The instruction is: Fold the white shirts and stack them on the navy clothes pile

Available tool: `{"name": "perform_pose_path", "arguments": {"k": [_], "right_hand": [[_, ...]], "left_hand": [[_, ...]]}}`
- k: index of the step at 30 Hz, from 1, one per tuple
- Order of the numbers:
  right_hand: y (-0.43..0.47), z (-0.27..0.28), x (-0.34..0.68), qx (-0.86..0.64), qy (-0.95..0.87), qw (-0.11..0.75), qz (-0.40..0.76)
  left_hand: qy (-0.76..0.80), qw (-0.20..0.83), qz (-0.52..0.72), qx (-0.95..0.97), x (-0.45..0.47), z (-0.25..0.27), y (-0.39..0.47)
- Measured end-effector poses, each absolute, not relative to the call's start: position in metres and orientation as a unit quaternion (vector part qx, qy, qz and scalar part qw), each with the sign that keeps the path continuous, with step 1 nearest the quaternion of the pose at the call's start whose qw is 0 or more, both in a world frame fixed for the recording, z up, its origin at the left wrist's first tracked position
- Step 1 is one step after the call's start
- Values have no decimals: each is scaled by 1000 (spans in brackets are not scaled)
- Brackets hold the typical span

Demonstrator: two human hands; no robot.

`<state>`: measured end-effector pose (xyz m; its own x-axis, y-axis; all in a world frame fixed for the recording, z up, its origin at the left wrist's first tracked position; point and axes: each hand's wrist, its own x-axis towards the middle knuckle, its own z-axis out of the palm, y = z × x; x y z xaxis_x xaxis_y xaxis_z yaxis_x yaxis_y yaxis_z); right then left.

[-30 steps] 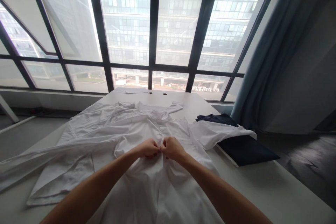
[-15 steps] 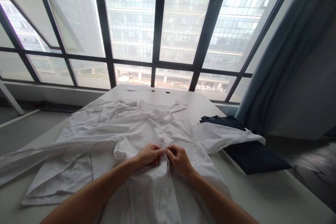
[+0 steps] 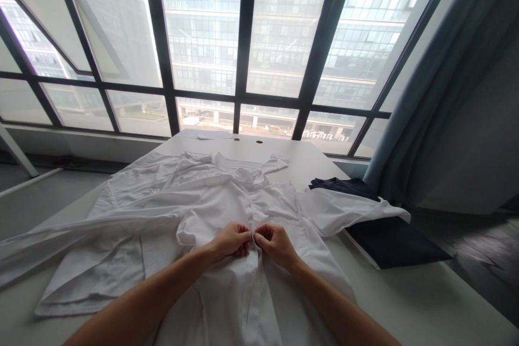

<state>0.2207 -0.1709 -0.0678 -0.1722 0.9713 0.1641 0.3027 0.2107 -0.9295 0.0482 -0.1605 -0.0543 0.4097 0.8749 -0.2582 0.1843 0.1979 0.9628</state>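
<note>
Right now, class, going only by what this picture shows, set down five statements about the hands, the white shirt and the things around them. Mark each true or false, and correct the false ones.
1. The left hand and the right hand both pinch the front of the white shirt. True.
2. The two hands are far apart. False: their fingertips nearly meet.
3. A white sleeve lies across the dark navy cloth. True.
4. The dark navy cloth is left of the left hand. False: it is right of the right hand.
5. A grey-blue curtain hangs on the right. True.
</note>
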Motion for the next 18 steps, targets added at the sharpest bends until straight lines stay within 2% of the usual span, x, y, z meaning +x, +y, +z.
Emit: {"name": "perform_pose_path", "arguments": {"k": [11,15,18], "right_hand": [[-180,-64,211,-527,-699,402,267],[-180,-64,214,-523,-700,400,274],[-176,-65,219,-505,-697,395,321]], "left_hand": [[490,597,293,564,53,-52,-163],[487,594,303,564,54,-58,-161],[478,586,315,574,55,-64,-160]]}}
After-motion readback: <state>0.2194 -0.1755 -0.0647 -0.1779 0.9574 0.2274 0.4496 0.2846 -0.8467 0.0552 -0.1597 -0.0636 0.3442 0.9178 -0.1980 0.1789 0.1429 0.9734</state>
